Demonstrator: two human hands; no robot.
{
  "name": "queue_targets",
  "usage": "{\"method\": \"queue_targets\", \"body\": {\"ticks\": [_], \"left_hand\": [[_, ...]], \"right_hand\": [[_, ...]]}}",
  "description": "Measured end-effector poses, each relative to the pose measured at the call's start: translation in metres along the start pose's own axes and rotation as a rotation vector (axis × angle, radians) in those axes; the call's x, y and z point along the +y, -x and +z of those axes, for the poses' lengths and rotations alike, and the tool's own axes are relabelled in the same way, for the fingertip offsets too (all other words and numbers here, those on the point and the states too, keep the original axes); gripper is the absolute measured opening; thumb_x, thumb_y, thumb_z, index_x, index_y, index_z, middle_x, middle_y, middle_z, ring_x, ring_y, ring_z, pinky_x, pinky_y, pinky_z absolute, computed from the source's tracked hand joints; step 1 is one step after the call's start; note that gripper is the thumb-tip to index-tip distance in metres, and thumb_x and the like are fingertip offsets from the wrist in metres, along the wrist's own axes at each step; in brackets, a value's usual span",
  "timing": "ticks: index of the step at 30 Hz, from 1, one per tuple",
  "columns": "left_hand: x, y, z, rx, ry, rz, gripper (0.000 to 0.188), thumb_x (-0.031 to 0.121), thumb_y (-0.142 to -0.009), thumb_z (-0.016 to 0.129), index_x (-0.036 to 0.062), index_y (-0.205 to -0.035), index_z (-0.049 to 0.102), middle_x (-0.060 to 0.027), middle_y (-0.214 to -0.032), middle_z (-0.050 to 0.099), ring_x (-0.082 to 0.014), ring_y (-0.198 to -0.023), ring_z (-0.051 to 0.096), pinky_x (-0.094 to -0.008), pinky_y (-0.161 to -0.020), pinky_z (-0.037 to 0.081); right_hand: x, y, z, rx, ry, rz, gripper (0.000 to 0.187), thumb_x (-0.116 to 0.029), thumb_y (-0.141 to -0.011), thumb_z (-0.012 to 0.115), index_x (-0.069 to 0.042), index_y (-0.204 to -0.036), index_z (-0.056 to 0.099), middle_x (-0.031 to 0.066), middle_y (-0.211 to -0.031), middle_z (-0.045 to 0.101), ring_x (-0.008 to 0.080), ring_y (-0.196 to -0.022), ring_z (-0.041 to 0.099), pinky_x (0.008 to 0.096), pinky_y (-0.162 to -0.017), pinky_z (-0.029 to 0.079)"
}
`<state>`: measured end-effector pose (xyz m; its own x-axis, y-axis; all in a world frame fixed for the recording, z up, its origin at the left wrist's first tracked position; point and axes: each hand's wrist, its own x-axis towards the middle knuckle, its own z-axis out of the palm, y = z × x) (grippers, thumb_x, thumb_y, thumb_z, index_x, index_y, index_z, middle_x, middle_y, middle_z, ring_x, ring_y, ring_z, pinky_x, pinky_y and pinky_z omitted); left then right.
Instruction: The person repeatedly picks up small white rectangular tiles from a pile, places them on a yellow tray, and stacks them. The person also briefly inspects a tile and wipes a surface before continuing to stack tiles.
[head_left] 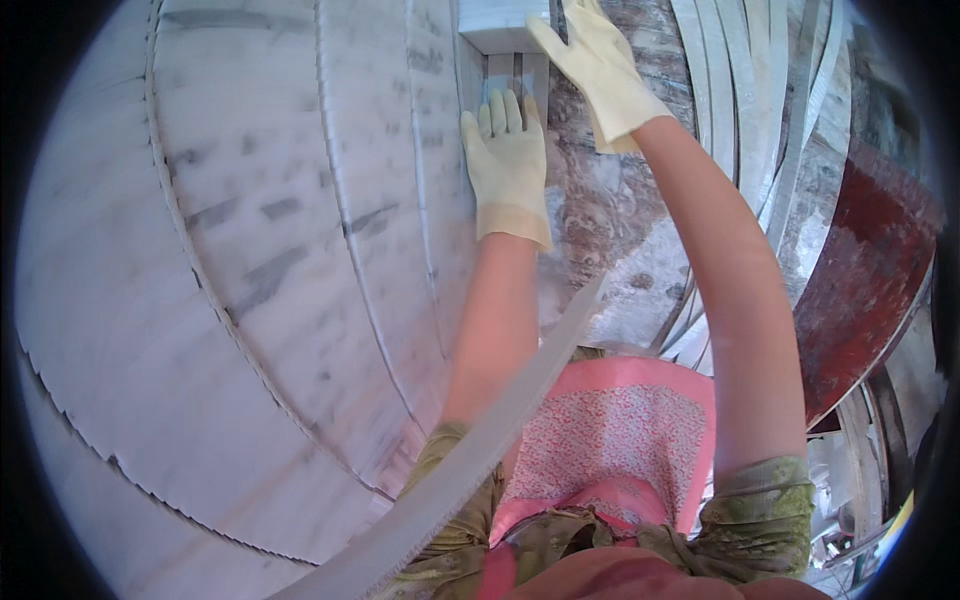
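Both my hands wear cream rubber gloves. My left hand lies palm down with its fingers stretched out on flat grey-white strips, just short of a white block-like stack at the top edge. My right hand is beside the right side of that stack. Its thumb points toward the stack, apart from the fingers, whose tips reach the upper edge of the picture. Neither hand grips anything that I can see. I cannot tell whether the right thumb touches the stack.
Long rows of pale, smudged strips fill the left side. A worn, stained surface runs below my right hand. Several loose pale strips and a dark red panel lie at right. A blurred pale strip crosses before my left forearm.
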<state>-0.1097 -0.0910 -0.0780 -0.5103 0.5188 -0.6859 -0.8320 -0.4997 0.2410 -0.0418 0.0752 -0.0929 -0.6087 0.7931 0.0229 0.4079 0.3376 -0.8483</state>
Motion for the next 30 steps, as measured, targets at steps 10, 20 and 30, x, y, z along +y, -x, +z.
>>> {"method": "queue_targets", "body": {"ticks": [10, 20, 30], "left_hand": [[0.006, 0.013, 0.023, 0.016, 0.117, 0.064, 0.058, 0.029, -0.108, 0.05, 0.0117, -0.159, 0.029, -0.0042, -0.165, 0.031, -0.0241, -0.154, 0.025, -0.0468, -0.126, 0.028], [0.05, 0.0, -0.065, -0.415, -1.029, 0.037, 0.049, 0.028, -0.11, 0.045, 0.002, -0.151, 0.04, -0.0102, -0.157, 0.043, -0.0265, -0.147, 0.038, -0.0426, -0.12, 0.035], [0.026, 0.117, -0.088, 0.069, -1.132, -0.315, 0.052, 0.029, -0.104, 0.058, -0.0007, -0.146, 0.049, -0.0179, -0.146, 0.053, -0.0248, -0.136, 0.05, -0.0349, -0.112, 0.041]], "right_hand": [[0.001, -0.009, 0.028, -0.02, 0.005, 0.208, 0.082, -0.036, -0.098, 0.054, 0.006, -0.158, 0.018, 0.0358, -0.155, 0.034, 0.0451, -0.134, 0.05, 0.0456, -0.114, 0.04], [-0.012, 0.021, -0.014, -0.301, 0.383, -0.257, 0.079, -0.018, -0.083, 0.069, -0.015, -0.155, 0.038, 0.033, -0.16, 0.024, 0.0417, -0.148, 0.031, 0.0431, -0.119, 0.034], [-0.074, 0.415, -0.107, -0.713, 0.271, 0.269, 0.134, -0.018, -0.038, 0.088, 0.0, -0.156, 0.028, 0.0271, -0.145, 0.045, 0.0448, -0.135, 0.044, 0.0455, -0.116, 0.035]]}}
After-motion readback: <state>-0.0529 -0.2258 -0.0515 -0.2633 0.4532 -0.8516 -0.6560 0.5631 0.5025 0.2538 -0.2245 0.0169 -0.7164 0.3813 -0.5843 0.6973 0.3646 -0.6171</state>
